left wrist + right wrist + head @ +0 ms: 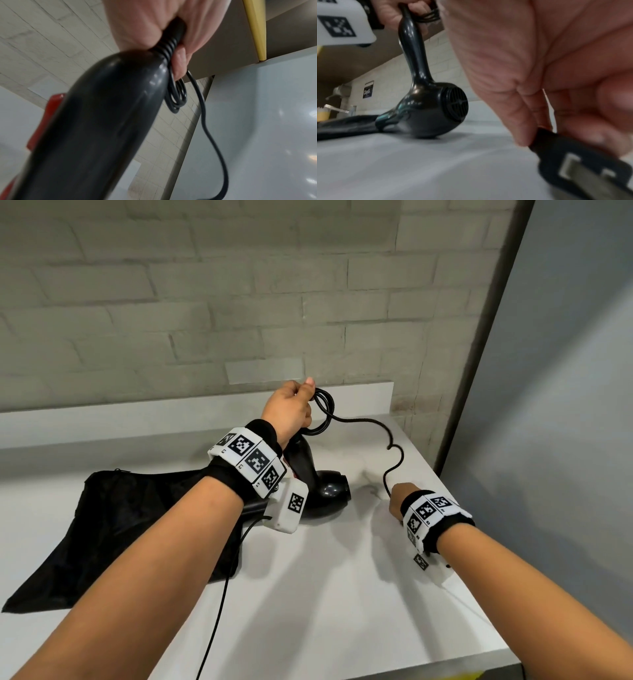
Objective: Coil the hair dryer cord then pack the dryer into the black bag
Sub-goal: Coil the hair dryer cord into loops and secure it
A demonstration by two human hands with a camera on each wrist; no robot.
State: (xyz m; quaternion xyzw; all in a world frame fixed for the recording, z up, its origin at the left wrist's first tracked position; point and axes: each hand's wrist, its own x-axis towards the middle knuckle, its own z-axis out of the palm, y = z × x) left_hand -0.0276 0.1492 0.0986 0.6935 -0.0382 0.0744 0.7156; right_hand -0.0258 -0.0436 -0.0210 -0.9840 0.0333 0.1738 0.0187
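Observation:
A black hair dryer (320, 484) (426, 108) stands with its body on the white counter (325, 594) and its handle (96, 128) pointing up. My left hand (291, 409) (154, 24) grips the end of the handle together with several small loops of cord (323, 412) (178, 94). The loose cord (394, 453) runs right and down to my right hand (399, 501) (539, 67), which pinches the plug (580, 166) just above the counter. The black bag (113, 525) (342, 125) lies flat to the left of the dryer.
A pale brick wall (205, 302) backs the counter. A grey panel (565, 371) closes the right side. The counter's front edge (479, 666) is near at the lower right. A thin black cable (222, 594) hangs from my left wrist camera.

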